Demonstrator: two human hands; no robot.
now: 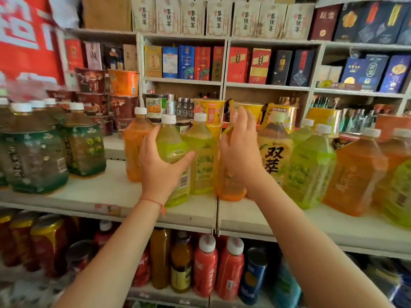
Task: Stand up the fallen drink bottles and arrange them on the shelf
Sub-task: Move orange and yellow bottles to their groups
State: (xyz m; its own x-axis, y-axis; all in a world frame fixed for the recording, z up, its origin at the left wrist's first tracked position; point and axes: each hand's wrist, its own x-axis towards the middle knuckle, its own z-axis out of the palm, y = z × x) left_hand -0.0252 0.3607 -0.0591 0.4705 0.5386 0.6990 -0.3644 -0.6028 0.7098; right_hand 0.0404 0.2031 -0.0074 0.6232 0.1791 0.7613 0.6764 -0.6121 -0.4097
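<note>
Shelf [106, 194]: left fingers [153, 138] wrap green bottle [171, 147].

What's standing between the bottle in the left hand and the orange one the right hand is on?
One upright yellow-green bottle, white cap on, stands between the green bottle and the orange bottle, in the head view.

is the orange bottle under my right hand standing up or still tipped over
Upright. The orange plastic drink bottle stands with its base flat on the white shelf, while the right hand covers its upper part.
</note>
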